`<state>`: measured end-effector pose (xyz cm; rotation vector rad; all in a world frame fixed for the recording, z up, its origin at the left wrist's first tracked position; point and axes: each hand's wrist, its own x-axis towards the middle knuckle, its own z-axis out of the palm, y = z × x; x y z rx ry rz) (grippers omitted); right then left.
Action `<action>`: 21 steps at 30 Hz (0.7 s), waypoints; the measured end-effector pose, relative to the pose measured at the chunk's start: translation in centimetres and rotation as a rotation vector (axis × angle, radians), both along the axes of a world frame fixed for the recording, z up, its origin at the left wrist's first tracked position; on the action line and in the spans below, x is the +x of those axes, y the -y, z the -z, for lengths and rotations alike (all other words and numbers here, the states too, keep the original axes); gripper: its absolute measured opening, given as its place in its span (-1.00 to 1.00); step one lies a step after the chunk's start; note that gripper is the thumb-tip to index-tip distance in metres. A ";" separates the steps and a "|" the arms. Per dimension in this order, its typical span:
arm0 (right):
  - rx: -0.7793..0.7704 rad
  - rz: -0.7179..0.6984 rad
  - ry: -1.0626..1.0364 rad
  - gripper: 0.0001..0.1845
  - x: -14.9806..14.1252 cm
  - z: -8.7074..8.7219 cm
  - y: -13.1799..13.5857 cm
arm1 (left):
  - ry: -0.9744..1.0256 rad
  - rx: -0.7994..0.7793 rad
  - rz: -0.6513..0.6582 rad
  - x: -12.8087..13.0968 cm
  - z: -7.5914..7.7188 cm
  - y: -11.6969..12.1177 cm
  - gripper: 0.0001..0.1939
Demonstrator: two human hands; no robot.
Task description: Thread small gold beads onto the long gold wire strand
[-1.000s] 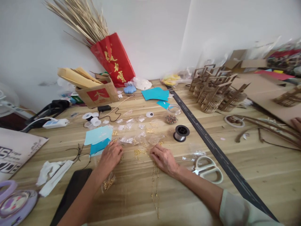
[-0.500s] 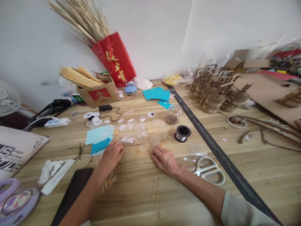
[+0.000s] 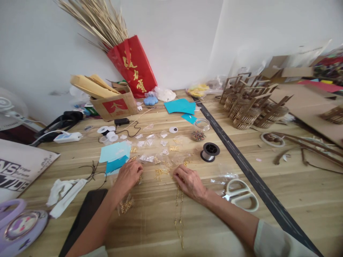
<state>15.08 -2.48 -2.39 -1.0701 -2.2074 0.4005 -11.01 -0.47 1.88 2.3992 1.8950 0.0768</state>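
My left hand point(image 3: 131, 174) rests on the table with its fingers curled together, and whatever they pinch is hidden. Beside its wrist lies a clear bag of gold-coloured findings point(image 3: 126, 205). My right hand point(image 3: 190, 182) is closed at the fingertips, over the upper end of a thin gold chain point(image 3: 181, 223). From there the chain runs down the table toward me in two strands, with small beads on it. Between the hands sits a loose pile of small gold pieces point(image 3: 161, 172). Several little bags of silver pieces point(image 3: 147, 158) are spread just beyond.
White-handled scissors point(image 3: 242, 196) lie by my right forearm, a spool of clear line point(image 3: 209, 152) farther back. A black phone point(image 3: 85, 217) is beside my left forearm. Blue cards point(image 3: 115, 151), a jar of beads point(image 3: 198, 135) and woven bamboo baskets point(image 3: 245, 114) stand around.
The view has shifted slightly, so everything sits a little farther right. Both hands keep nearly the same pose, and the chain lies as before.
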 end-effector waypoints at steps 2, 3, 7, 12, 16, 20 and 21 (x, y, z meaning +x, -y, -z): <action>0.001 -0.003 -0.001 -0.86 0.0 0.0 0.0 | 0.009 -0.003 -0.016 0.1 -0.1 -0.1 -0.81; 0.001 -0.004 -0.003 -0.85 0.0 0.0 0.0 | 0.014 -0.005 -0.022 0.2 -0.1 -0.1 -0.82; 0.000 -0.004 0.002 -0.85 0.1 0.1 0.0 | 0.039 -0.025 -0.038 0.4 -0.5 0.0 -0.84; 0.000 -0.004 -0.001 -0.85 0.1 0.0 0.0 | 0.075 -0.033 -0.064 0.5 -0.7 -0.1 -0.86; -0.010 -0.001 0.001 -0.85 0.1 0.0 -0.1 | 0.092 -0.025 -0.070 0.4 -0.6 -0.2 -0.86; -0.008 -0.004 0.016 -0.85 0.1 0.1 -0.1 | 0.096 -0.012 -0.041 0.4 -0.5 -0.2 -0.85; -0.007 -0.005 0.018 -0.86 0.1 0.1 -0.1 | 0.095 -0.007 -0.036 0.4 -0.5 -0.2 -0.85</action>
